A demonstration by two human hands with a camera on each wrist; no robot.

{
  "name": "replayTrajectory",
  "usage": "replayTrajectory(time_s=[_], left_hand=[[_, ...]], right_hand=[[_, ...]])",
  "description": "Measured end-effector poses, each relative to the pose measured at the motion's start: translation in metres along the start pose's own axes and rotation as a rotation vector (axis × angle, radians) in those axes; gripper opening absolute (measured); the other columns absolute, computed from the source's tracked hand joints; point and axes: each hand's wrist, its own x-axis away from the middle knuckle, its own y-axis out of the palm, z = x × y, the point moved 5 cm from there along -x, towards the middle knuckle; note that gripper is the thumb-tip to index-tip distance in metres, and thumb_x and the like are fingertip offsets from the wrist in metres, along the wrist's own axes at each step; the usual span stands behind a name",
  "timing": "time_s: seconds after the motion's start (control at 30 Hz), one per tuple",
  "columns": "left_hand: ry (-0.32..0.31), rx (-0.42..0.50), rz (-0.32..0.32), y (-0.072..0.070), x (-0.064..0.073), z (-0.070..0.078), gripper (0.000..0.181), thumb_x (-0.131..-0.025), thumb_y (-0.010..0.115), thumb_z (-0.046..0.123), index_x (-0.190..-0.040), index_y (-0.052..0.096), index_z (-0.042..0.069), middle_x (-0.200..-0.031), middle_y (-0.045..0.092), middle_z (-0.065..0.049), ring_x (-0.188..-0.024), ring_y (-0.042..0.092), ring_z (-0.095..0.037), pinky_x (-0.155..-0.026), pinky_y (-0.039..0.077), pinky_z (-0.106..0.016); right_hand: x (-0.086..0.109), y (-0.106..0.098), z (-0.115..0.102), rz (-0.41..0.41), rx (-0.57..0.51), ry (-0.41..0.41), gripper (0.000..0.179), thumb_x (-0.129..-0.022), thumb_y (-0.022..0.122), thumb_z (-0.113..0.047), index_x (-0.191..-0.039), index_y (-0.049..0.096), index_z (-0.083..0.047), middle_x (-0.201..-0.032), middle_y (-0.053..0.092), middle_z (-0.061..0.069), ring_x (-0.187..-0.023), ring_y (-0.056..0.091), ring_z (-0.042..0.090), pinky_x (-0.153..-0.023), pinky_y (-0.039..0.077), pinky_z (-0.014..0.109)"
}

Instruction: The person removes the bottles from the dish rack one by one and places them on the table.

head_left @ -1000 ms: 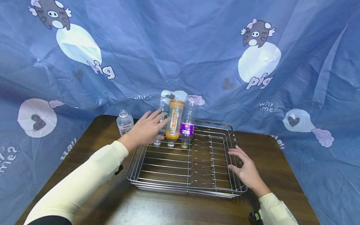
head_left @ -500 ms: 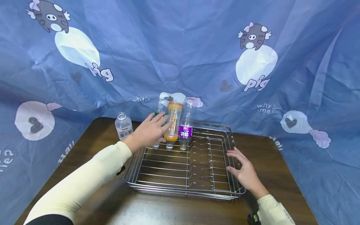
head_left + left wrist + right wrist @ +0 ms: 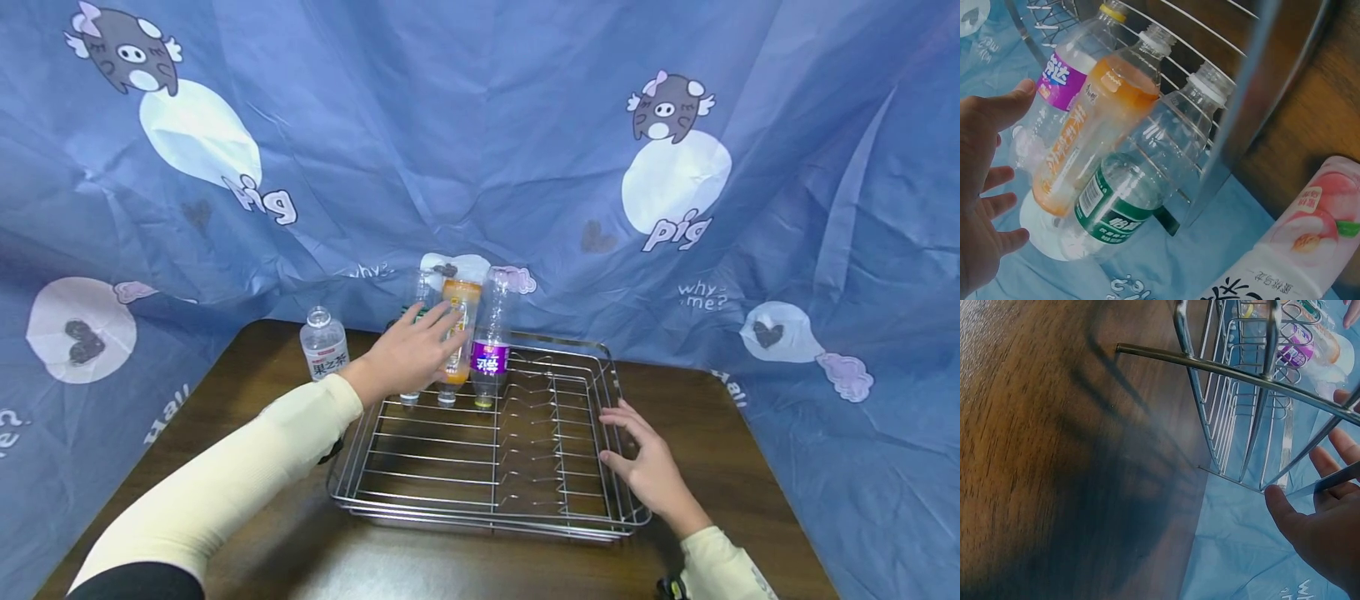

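Three empty plastic bottles lean neck-down at the back left of a metal wire rack (image 3: 491,523). One has a green label (image 3: 1125,209), the middle one is orange-tinted (image 3: 1094,128), and the third has a purple label (image 3: 490,357). My left hand (image 3: 408,354) is spread over the green-labelled and orange bottles, partly covering them in the head view. From the left wrist, its thumb tip overlaps the purple label's edge. Fingers parted and holding nothing, my right hand (image 3: 652,471) stays at the rack's right rim.
A clear bottle (image 3: 325,346) with a peach-picture label stands upright on the brown wooden table (image 3: 262,367), left of the rack. Behind the table hangs a blue patterned cloth (image 3: 420,150). Upright wire loops run through the rack's right part.
My left hand has shifted slightly right across the bottles, from the green-labelled one toward the orange one. The right hand stays beside the rim. The head view has tilted slightly.
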Motion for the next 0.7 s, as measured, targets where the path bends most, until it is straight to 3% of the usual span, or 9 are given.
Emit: replayTrajectory(time_s=[0.07, 0.17, 0.27, 0.5, 0.7], left_hand=[[-0.002, 0.005, -0.013, 0.001, -0.002, 0.001, 0.080, -0.085, 0.078, 0.050, -0.149, 0.050, 0.013, -0.154, 0.042, -0.018, -0.145, 0.032, -0.039, -0.113, 0.033, -0.062], [0.002, 0.007, -0.026, 0.004, -0.003, 0.001, 0.080, -0.085, 0.078, 0.050, -0.150, 0.049, 0.013, -0.155, 0.041, -0.018, -0.146, 0.032, -0.040, -0.114, 0.031, -0.062], [0.010, -0.001, -0.025, 0.005, -0.004, 0.002, 0.080, -0.085, 0.078, 0.049, -0.150, 0.049, 0.014, -0.155, 0.041, -0.018, -0.145, 0.032, -0.040, -0.114, 0.031, -0.062], [0.026, -0.009, 0.005, 0.005, -0.009, 0.002, 0.075, -0.084, 0.081, 0.042, -0.147, 0.052, 0.013, -0.152, 0.044, -0.018, -0.143, 0.036, -0.040, -0.113, 0.034, -0.061], [0.026, -0.004, -0.016, 0.004, -0.016, 0.002, 0.067, -0.090, 0.076, 0.036, -0.148, 0.052, 0.014, -0.153, 0.044, -0.017, -0.143, 0.036, -0.040, -0.115, 0.029, -0.061]], right_hand=[[0.000, 0.000, 0.000, 0.004, -0.012, -0.003, 0.045, -0.073, 0.076, 0.017, -0.117, 0.063, 0.013, -0.130, 0.060, 0.028, -0.136, 0.037, 0.054, -0.104, 0.033, 0.012], [0.000, 0.000, 0.002, 0.005, -0.023, -0.007, 0.045, -0.073, 0.075, 0.018, -0.116, 0.062, 0.015, -0.129, 0.059, 0.030, -0.136, 0.036, 0.055, -0.104, 0.026, 0.006], [0.000, 0.001, 0.007, 0.006, -0.030, -0.003, 0.046, -0.072, 0.075, 0.019, -0.117, 0.063, 0.014, -0.130, 0.060, 0.029, -0.137, 0.036, 0.055, -0.105, 0.024, 0.005], [0.001, 0.009, 0.042, 0.017, -0.019, 0.000, 0.052, -0.072, 0.078, 0.017, -0.121, 0.064, 0.007, -0.135, 0.060, 0.021, -0.142, 0.035, 0.046, -0.106, 0.023, 0.006], [0.001, 0.010, 0.050, -0.003, -0.023, 0.027, 0.051, -0.074, 0.078, 0.012, -0.123, 0.065, 0.002, -0.137, 0.060, 0.015, -0.145, 0.034, 0.040, -0.108, 0.024, 0.009]])
